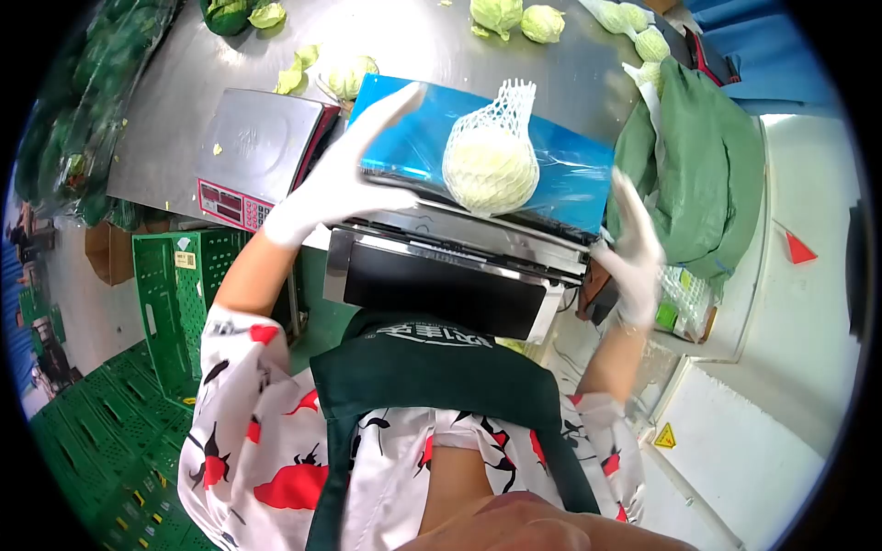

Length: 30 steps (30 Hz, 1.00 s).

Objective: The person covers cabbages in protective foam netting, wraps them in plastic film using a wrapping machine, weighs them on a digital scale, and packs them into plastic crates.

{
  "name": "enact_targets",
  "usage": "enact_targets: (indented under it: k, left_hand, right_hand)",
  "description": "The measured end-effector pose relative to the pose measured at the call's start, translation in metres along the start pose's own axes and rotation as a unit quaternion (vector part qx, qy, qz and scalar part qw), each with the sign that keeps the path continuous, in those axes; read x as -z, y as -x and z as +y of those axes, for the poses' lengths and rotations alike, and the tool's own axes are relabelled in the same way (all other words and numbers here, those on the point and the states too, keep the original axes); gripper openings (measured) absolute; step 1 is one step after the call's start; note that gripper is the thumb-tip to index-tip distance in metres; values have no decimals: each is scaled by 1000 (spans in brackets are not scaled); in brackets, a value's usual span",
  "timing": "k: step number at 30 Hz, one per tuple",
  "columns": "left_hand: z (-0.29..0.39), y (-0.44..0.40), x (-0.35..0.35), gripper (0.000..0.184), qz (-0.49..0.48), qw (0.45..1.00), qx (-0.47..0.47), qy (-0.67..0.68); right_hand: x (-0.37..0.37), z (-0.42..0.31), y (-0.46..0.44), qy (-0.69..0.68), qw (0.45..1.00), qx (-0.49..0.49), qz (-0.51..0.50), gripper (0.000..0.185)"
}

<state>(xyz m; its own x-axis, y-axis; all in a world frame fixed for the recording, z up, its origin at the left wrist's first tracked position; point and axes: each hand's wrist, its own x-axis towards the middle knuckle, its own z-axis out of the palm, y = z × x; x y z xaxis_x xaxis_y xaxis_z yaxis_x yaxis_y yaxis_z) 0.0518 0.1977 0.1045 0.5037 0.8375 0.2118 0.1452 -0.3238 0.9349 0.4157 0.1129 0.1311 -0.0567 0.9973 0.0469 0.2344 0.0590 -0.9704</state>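
Observation:
A pale round cabbage (491, 170) in a white foam net sits on a blue surface (570, 156) covered with clear film, its net gathered at the top. My left hand (354, 170), in a white glove, is beside the blue surface's left end, thumb and fingers spread, holding nothing. At the right end my right hand (634, 243), also gloved, has its fingers apart and is empty. Neither hand touches the cabbage. Below the blue surface is a machine with a black front panel (441, 285).
A scale (262, 147) with a red keypad stands left on the metal table (165, 170). Cabbages (542, 24) and loose leaves (296, 72) lie at the back. Green cloth (703, 165) is on the right, netted cabbages (651, 44) behind it. Green crates (165, 312) stand lower left.

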Motion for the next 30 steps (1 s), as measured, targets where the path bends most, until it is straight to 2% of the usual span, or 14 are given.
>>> enact_targets:
  k: [1, 3, 4, 5, 6, 10, 13, 14, 17, 19, 21, 24, 27, 30]
  left_hand:
    - [-31, -23, -3, 113, -43, 994, -30, -95]
    - [-96, -48, -28, 125, -89, 965, -127, -212]
    - [-102, -56, -41, 126, -119, 976, -67, -171]
    - [-107, -61, -51, 128, -147, 981, -6, -128]
    - [-113, -62, -56, 124, -117, 993, 32, -9]
    - [-122, -46, -64, 115, -91, 979, 110, 146]
    - [-92, -10, -73, 90, -46, 916, 225, 330]
    - [-76, 2, -70, 82, -58, 937, 219, 267]
    - [-23, 47, -72, 84, -119, 901, 220, 355]
    - [-19, 92, -82, 84, -178, 883, 275, 337]
    - [-25, 132, -96, 84, -234, 862, 301, 334]
    - [-35, 144, -99, 83, -265, 775, 408, 403]
    - [-77, 158, -112, 85, -262, 689, 503, 451]
    - [-69, 164, -109, 77, -218, 674, 488, 510]
  right_hand:
    - [-7, 21, -32, 133, 988, 48, -61, 106]
    - [-34, 86, -69, 337, 924, 99, -150, 137]
    - [-52, 106, -81, 313, 931, 49, -180, 138]
    - [-67, 119, -87, 63, 986, 17, -156, 134]
    - [-68, 124, -97, 53, 988, -1, -147, 129]
    - [-72, 140, -89, 10, 991, -3, -133, 103]
    - [-87, 114, -48, -197, 967, -139, -83, 75]
    - [-87, 97, -30, -153, 971, -159, -89, 66]
    - [-84, 64, 32, -141, 963, -190, -131, 53]
    - [-77, 49, 87, -98, 923, -312, -204, 49]
    - [-88, 45, 133, -35, 923, -321, -207, 52]
    - [-113, 81, 163, -175, 882, -415, -135, 55]
    - [-129, 105, 136, -252, 807, -517, -136, 57]
    - [-143, 105, 124, -383, 758, -507, -147, 57]
